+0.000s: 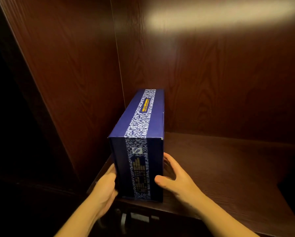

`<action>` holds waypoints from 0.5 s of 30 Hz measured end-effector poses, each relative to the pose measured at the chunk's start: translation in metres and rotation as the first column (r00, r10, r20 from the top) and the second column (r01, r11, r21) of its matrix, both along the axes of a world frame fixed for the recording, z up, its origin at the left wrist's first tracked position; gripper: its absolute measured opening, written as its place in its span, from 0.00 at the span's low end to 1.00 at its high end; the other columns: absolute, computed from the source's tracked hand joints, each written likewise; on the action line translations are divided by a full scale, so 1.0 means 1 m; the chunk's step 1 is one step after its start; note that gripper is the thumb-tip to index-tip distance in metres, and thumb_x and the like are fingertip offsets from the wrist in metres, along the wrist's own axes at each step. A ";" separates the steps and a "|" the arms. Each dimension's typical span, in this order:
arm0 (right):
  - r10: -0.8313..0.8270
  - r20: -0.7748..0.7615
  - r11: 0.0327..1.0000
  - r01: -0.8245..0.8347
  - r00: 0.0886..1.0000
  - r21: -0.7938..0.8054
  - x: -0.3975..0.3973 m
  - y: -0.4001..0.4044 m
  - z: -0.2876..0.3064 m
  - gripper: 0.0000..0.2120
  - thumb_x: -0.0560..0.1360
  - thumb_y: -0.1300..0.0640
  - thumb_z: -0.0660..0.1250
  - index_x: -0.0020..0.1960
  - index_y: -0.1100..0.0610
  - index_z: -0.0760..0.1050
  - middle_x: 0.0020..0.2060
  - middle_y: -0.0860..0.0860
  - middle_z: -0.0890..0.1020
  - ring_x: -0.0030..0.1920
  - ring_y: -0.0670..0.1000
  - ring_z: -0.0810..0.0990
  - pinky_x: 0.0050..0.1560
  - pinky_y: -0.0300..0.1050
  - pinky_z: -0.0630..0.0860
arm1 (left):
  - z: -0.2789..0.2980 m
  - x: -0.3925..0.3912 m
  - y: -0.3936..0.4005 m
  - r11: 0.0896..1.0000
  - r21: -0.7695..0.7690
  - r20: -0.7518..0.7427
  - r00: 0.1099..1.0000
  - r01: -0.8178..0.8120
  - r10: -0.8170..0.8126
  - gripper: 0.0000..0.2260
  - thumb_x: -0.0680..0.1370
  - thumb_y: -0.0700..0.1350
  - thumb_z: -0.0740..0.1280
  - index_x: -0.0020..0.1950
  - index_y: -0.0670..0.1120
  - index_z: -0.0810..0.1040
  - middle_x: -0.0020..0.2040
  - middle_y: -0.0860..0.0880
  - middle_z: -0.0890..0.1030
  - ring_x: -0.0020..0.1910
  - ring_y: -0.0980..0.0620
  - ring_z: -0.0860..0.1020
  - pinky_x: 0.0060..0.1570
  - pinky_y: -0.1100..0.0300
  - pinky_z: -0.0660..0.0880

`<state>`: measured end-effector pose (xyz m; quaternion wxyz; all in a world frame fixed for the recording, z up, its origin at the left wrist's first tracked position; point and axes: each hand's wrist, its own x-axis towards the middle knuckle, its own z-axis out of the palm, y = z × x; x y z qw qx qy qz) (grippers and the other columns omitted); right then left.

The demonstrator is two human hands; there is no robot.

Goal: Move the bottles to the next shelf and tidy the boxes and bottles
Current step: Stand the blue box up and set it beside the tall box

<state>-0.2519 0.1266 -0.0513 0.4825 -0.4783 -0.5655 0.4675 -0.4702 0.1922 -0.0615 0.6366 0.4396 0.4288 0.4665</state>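
Blue box upright between left hand and right hand.

Both hands up on either side of one thing, forearms bare.

I see my left hand reaching in from the lower left, palm turned inward and flat against a side, fingers mostly hidden behind it. My right hand comes in from the lower right, fingers spread and curled around the opposite side, thumb pressed on the near face. Both wrists are angled upward and inward, forearms converging.
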 end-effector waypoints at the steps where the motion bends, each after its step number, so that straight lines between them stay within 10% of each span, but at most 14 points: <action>1: 0.006 -0.003 1.000 -0.006 1.000 -0.001 0.007 -0.001 0.001 0.43 0.64 0.36 0.76 0.73 0.37 0.60 0.68 0.34 0.69 0.63 0.35 0.73 0.59 0.38 0.74 | -0.002 0.003 -0.001 0.999 -0.001 0.005 0.999 0.037 -0.037 0.14 0.81 0.49 0.56 0.56 0.61 0.79 0.56 0.52 0.83 0.56 0.49 0.80 0.55 0.47 0.76; 8: -0.035 -0.150 0.999 0.030 0.988 -0.036 0.092 -0.005 -0.011 0.20 0.74 0.45 0.68 0.64 0.46 0.76 0.63 0.50 0.79 0.64 0.53 0.77 0.64 0.55 0.73 | -0.014 0.073 -0.037 0.992 0.027 -0.123 0.985 0.123 -0.119 0.10 0.79 0.50 0.61 0.58 0.62 0.70 0.60 0.57 0.76 0.54 0.60 0.77 0.46 0.62 0.74; 11: -0.128 -0.310 0.987 0.090 0.942 -0.135 0.133 -0.004 -0.016 0.19 0.74 0.48 0.65 0.62 0.54 0.78 0.63 0.56 0.79 0.64 0.57 0.76 0.67 0.59 0.67 | -0.015 0.119 -0.056 0.991 0.106 -0.162 0.985 0.084 -0.066 0.17 0.77 0.49 0.66 0.64 0.59 0.68 0.67 0.51 0.69 0.63 0.53 0.73 0.63 0.52 0.70; 15: -0.359 -0.305 0.931 0.317 0.882 -0.180 0.172 -0.001 -0.014 0.27 0.71 0.42 0.64 0.64 0.57 0.77 0.60 0.57 0.81 0.61 0.60 0.78 0.66 0.61 0.68 | -0.003 0.170 -0.068 0.987 0.098 -0.206 0.973 0.130 -0.108 0.24 0.72 0.53 0.70 0.66 0.59 0.65 0.62 0.54 0.65 0.58 0.56 0.69 0.60 0.56 0.69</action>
